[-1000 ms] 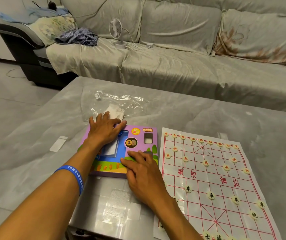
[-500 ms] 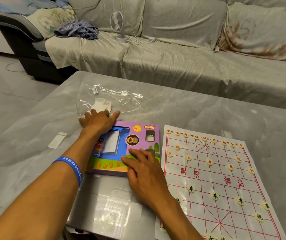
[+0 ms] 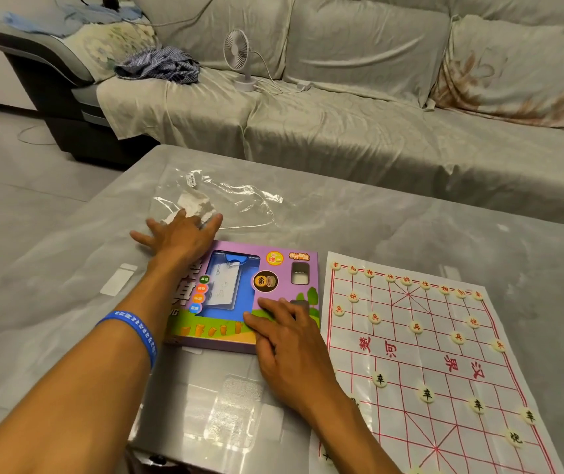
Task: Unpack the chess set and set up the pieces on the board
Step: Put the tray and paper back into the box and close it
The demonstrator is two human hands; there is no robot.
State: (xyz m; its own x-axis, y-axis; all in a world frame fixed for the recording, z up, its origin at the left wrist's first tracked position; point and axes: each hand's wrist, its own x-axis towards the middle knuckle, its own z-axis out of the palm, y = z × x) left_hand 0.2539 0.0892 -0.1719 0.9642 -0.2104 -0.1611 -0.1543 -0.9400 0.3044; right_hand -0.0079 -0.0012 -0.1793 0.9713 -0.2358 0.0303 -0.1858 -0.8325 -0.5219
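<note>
We see the purple chess box (image 3: 273,268) lying flat on the desk (image 3: 410,227), just left of the board sheet (image 3: 410,357) carrying round pieces (image 3: 379,379). Our right hand (image 3: 287,347) presses flat, fingers straight, on the box's near right corner. Our left hand (image 3: 179,234), fingers spread, touches the clear plastic bag (image 3: 239,203) beyond the box.

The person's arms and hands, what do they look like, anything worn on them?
Both forearms are bare, with no sleeves in view. The left wrist carries a blue band printed with pale markings too small to read. The left hand and the right hand show no gloves, rings or watch.
</note>
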